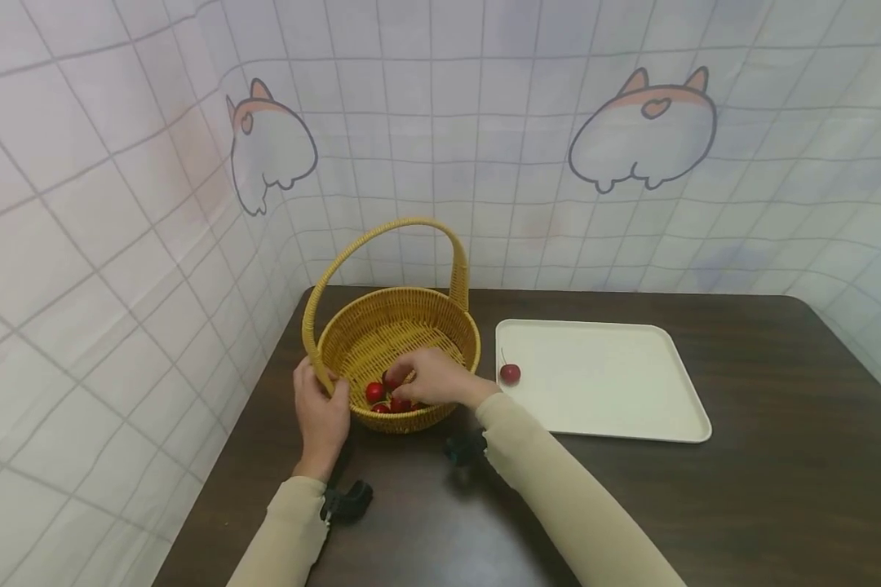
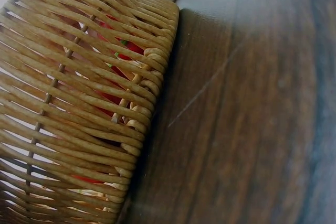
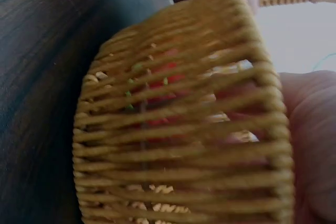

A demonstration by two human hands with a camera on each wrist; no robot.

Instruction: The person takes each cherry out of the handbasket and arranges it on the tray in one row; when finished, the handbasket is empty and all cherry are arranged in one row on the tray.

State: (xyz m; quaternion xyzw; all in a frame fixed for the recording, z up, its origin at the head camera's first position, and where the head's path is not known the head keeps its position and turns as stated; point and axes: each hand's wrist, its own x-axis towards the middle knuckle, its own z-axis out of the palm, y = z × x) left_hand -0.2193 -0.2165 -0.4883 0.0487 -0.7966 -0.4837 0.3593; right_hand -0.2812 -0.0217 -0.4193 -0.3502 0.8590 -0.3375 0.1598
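Note:
A yellow woven basket [image 1: 404, 303] with a tall arched handle stands on the table, several red cherries [image 1: 375, 392] gathered at its near side. At the left rim, by the foot of the handle, my left hand [image 1: 321, 417] grips the basket, thumb over the edge. My right hand [image 1: 436, 377] reaches over the near right rim, thumb and fingers bent around a dark red cherry among the others. In the left wrist view, red cherries [image 2: 109, 97] show through the weave. The basket wall [image 3: 178, 145] hides most of the right hand's fingers in the right wrist view.
A white rectangular tray [image 1: 602, 379] lies right of the basket, with one stemmed cherry [image 1: 510, 374] at its left edge. The dark wood table [image 1: 771, 456] meets a grid-patterned cloth [image 1: 514, 163] behind and at the left.

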